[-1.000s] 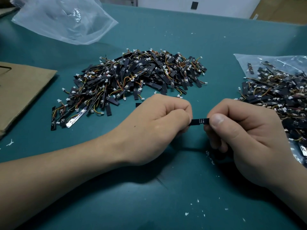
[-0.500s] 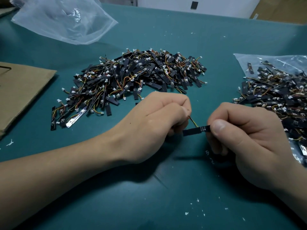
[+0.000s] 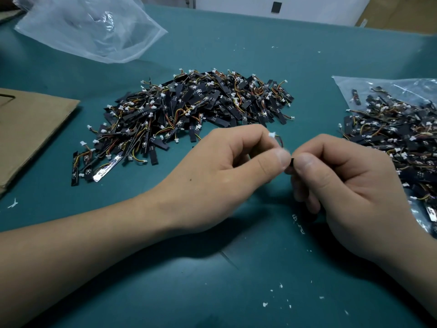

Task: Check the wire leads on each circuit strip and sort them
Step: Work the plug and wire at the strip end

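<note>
Both hands meet over the middle of the green mat, sharing one black circuit strip (image 3: pixel 292 161). My right hand (image 3: pixel 343 185) pinches the strip between thumb and fingers, and only its dark end shows. My left hand (image 3: pixel 227 176) pinches the strip's wire lead (image 3: pixel 280 141) at its white connector (image 3: pixel 272 135), thumb tip close to the strip's end. Behind the hands lies a large pile of strips (image 3: pixel 189 114) with coloured wires. A second pile of strips (image 3: pixel 397 138) lies at the right on a clear bag.
A crumpled clear plastic bag (image 3: pixel 89 27) lies at the back left. Flat cardboard (image 3: pixel 28 129) covers the mat's left edge. White plastic crumbs (image 3: pixel 283 301) are scattered on the green mat (image 3: pixel 212 292) near me. A pale wall and floor lie beyond the far table edge.
The hands have drawn together. The strip, held out flat between them before, is now nearly hidden in my right fingers, and my left fingers have lifted the lead so its white connector shows.
</note>
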Demonstrator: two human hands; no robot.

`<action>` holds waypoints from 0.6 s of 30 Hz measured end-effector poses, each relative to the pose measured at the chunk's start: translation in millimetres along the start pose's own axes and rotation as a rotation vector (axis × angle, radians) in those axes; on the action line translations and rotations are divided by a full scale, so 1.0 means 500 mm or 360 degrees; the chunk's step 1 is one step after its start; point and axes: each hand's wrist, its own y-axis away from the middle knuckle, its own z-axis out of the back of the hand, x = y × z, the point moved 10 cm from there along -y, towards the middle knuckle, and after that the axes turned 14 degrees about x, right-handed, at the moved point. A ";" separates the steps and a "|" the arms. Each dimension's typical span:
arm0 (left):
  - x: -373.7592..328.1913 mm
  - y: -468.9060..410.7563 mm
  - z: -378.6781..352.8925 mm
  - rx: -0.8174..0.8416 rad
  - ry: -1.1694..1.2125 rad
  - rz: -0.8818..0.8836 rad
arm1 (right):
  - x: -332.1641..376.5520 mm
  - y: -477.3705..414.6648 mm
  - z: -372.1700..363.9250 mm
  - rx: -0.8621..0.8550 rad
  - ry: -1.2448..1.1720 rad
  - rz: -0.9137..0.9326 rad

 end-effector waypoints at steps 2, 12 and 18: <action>0.000 -0.001 0.003 -0.0037 -0.0066 -0.0003 | -0.002 0.000 -0.001 0.0004 -0.0002 -0.0012; 0.011 0.001 0.014 -0.0128 -0.0035 0.0013 | -0.018 0.001 0.006 -0.0100 -0.0247 -0.0066; 0.005 0.003 0.018 -0.0112 -0.0085 -0.0043 | -0.023 0.000 -0.006 0.0013 -0.0245 -0.0088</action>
